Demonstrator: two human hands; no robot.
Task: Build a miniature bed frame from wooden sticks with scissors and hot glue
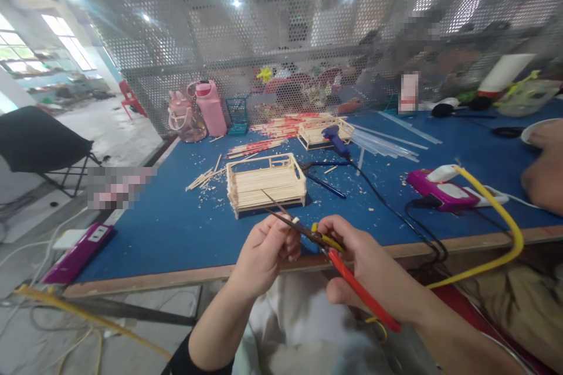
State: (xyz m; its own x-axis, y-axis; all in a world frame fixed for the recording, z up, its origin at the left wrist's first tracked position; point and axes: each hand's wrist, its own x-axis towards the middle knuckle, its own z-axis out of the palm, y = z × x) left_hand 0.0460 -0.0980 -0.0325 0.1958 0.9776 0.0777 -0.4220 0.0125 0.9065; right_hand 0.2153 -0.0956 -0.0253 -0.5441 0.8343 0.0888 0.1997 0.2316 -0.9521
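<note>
My left hand (267, 253) is closed in a pinch on a thin wooden stick (273, 203) that points up and away toward the table. My right hand (358, 261) is wrapped round red-handled cutters (352, 281) with a yellow part near the jaws; the jaws meet the stick close to my left fingers. Both hands hover over my lap, just in front of the table's wooden front edge (185, 275). Right behind them on the blue tabletop stands a small tray-like frame built of wooden sticks (265, 183).
A second stick frame (323, 130) with a blue glue gun (336, 140), loose sticks (281, 127), clear glue rods (387, 143), a pink power strip (442, 190) with cables, pink bottles (210, 108). Another person's hand (543, 170) rests at right. A perforated screen backs the table.
</note>
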